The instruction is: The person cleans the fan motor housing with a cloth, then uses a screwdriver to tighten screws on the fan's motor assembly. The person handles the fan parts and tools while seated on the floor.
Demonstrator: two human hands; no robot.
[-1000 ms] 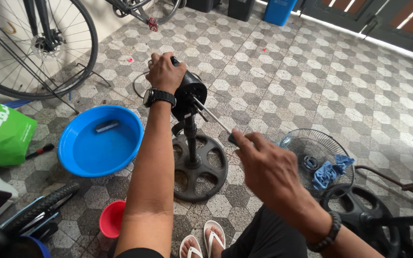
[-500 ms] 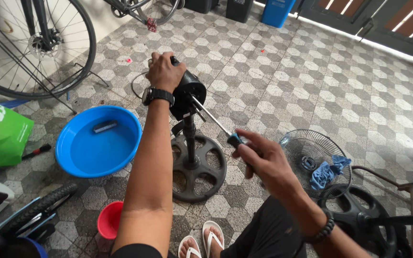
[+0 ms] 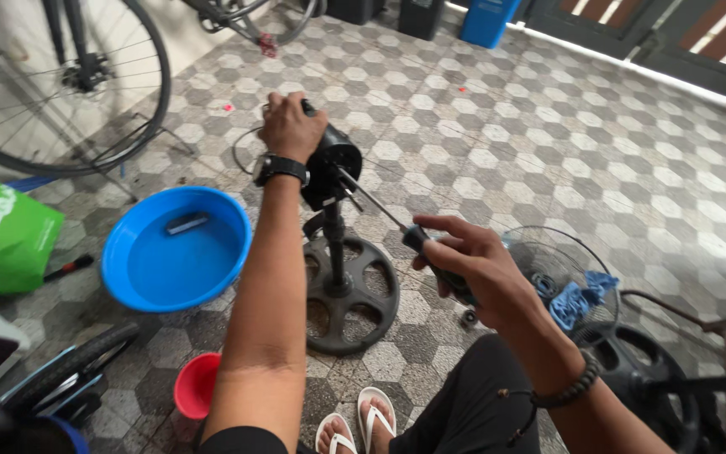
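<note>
On the tiled floor, above the round fan base (image 3: 350, 294), the left hand (image 3: 289, 126) is clenched over the back of the black motor housing (image 3: 329, 172), steadying it atop the short pole. The right hand (image 3: 472, 269) grasps the dark handle of a screwdriver (image 3: 380, 210), whose thin shaft runs up and left until its tip meets the front face of the housing, just beside the motor spindle.

Left of the base sits a blue basin (image 3: 174, 248) with a small dark part lying in it; a red cup (image 3: 195, 385) stands nearer the person's sandalled feet. Right of the base lie a wire fan grille (image 3: 560, 261) and a blue cloth (image 3: 577, 296).

The shaft meets the housing at a slant, so the tip could likely slip out of the screw head and chew it, or skid toward the left wrist. The housing leans off the pole's axis; a hard push might tip the stand toward the basin.
</note>
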